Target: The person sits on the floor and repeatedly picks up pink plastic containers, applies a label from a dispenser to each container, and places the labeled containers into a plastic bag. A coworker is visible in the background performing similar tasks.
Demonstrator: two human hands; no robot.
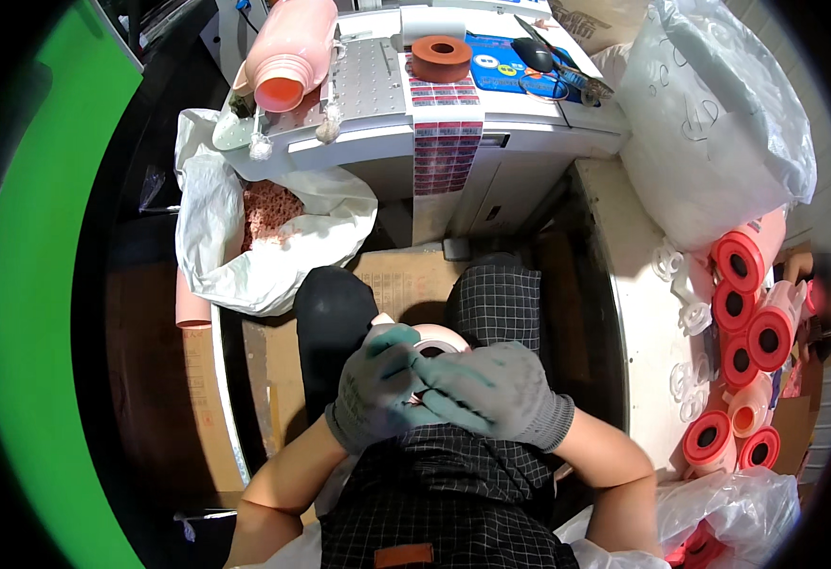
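Both hands wear grey gloves with green fingertips and meet above my lap. A pale pink bottle, with a round, dark-centred end showing, sits between them. My left hand curls closed round its left side. My right hand is closed against the near right side, its fingers reaching across to the left hand. The lower part of the bottle is hidden by the gloves, so I cannot make out what the fingertips touch there.
Ahead, a white machine table carries a larger pink bottle, an orange tape roll and a label strip. A white sack of pink scraps hangs left of my knees. Several pink bottles crowd the right bench.
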